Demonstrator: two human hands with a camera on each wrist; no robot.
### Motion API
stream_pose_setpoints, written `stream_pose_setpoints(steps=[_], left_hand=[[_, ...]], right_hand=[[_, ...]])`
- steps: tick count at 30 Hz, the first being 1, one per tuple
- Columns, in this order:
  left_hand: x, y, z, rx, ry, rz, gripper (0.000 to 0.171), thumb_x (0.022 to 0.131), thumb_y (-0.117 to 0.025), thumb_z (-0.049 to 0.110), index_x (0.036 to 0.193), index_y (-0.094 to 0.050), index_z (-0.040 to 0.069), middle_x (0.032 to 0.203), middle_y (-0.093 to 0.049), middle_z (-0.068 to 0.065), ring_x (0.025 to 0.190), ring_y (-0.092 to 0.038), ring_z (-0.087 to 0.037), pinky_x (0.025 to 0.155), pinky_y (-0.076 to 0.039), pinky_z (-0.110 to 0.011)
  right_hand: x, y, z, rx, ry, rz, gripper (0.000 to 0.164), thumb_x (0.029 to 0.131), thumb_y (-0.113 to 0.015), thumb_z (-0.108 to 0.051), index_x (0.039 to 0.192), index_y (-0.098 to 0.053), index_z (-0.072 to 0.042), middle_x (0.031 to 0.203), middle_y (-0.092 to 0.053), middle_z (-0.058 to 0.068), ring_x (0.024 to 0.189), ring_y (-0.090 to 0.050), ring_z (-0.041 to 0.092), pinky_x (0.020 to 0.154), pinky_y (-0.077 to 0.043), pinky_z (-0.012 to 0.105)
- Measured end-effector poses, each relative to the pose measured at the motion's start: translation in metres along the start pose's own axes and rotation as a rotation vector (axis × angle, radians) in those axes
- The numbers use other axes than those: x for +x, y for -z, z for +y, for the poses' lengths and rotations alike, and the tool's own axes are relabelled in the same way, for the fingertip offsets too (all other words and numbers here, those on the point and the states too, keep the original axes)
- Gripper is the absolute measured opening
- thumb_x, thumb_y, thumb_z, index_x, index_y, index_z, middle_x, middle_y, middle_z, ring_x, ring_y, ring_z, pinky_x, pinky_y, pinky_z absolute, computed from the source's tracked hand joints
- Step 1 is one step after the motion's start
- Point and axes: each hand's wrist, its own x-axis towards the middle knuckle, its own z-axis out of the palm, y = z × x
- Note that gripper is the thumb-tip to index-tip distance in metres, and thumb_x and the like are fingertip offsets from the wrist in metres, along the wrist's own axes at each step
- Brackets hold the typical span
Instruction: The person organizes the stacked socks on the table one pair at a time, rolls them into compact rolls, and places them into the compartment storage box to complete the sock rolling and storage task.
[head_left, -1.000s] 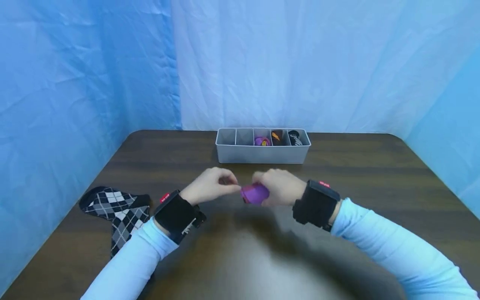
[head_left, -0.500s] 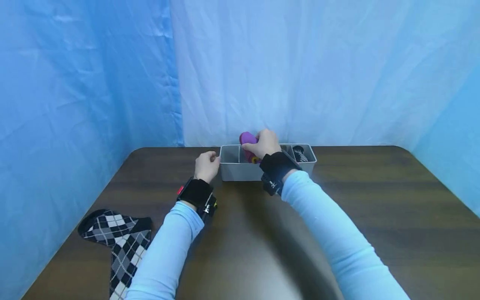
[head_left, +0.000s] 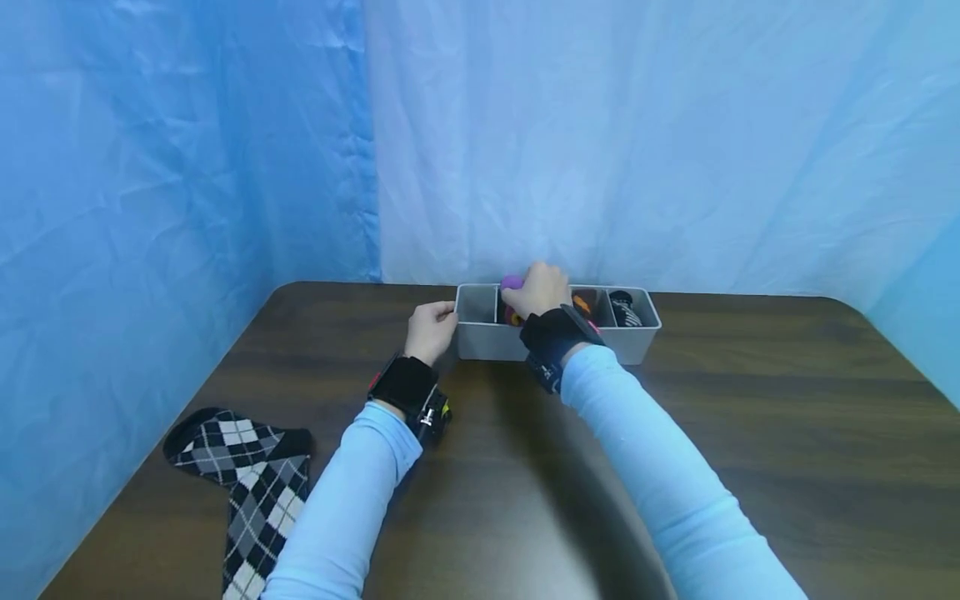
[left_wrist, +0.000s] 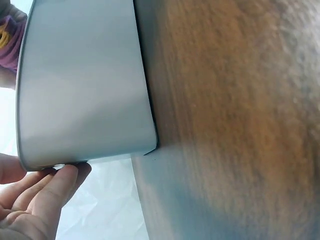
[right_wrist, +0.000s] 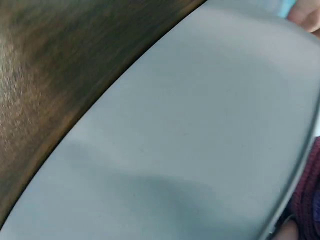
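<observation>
My right hand (head_left: 545, 290) holds a rolled purple sock (head_left: 512, 283) down in the second compartment from the left of a grey divided box (head_left: 491, 342). Much of the roll is hidden by the hand, and its maroon knit (right_wrist: 309, 192) shows past the rim in the right wrist view. At the box's left end, my left hand (head_left: 431, 331) grips the rim, thumb at the top edge and fingers (left_wrist: 59, 184) against the outer end wall. A black, grey and white argyle sock (head_left: 258, 483) lies flat on the table beside my left forearm.
Farther right in the box sit a dark sock with orange (head_left: 584, 305) and a black-and-white one (head_left: 624, 309). The dark wood table (head_left: 787, 433) ends at blue-white sheeting (head_left: 637, 150) behind and at the sides.
Both hands have moved forward from mid-table to the box. My right hand has carried the purple sock there and lowered it into a compartment; my left now holds the box's end.
</observation>
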Motion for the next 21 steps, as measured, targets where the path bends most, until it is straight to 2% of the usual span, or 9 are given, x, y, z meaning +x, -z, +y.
stream_pose_setpoints(steps=[5,9,16,21], left_hand=[[-0.01,0.003,0.016,-0.002,-0.003,-0.021,0.034,0.088,-0.038,0.009,0.118,-0.048,-0.003,0.115,-0.053,-0.02,0.106,-0.051,-0.027,0.086,-0.041,-0.036],[-0.011,0.004,0.019,-0.019,-0.002,-0.027,0.033,0.087,-0.04,0.01,0.117,-0.05,0.0,0.113,-0.055,-0.018,0.103,-0.053,-0.025,0.084,-0.042,-0.035],[-0.012,0.007,0.023,-0.019,-0.006,-0.015,0.033,0.086,-0.041,0.01,0.117,-0.051,0.001,0.113,-0.056,-0.016,0.101,-0.054,-0.024,0.082,-0.043,-0.034],[-0.012,0.008,0.023,-0.022,-0.013,-0.002,0.033,0.085,-0.042,0.01,0.115,-0.052,0.0,0.11,-0.058,-0.016,0.099,-0.056,-0.023,0.081,-0.044,-0.034]], right_hand=[[0.0,-0.002,-0.004,-0.093,0.081,0.033,0.022,0.077,-0.058,-0.024,0.079,-0.064,-0.003,0.072,-0.06,0.01,0.068,-0.054,0.025,0.064,-0.044,0.035],[0.0,-0.007,-0.007,-0.21,0.166,0.064,0.017,0.078,-0.057,-0.02,0.07,-0.062,-0.005,0.065,-0.057,0.008,0.063,-0.053,0.023,0.057,-0.043,0.034],[-0.003,-0.013,-0.013,-0.403,0.297,0.097,0.015,0.08,-0.053,-0.009,0.082,-0.066,-0.002,0.081,-0.063,0.013,0.073,-0.059,0.028,0.061,-0.048,0.04],[-0.007,-0.019,-0.013,-0.483,0.38,0.097,0.018,0.08,-0.049,-0.001,0.082,-0.067,-0.002,0.079,-0.063,0.013,0.071,-0.06,0.027,0.059,-0.049,0.041]])
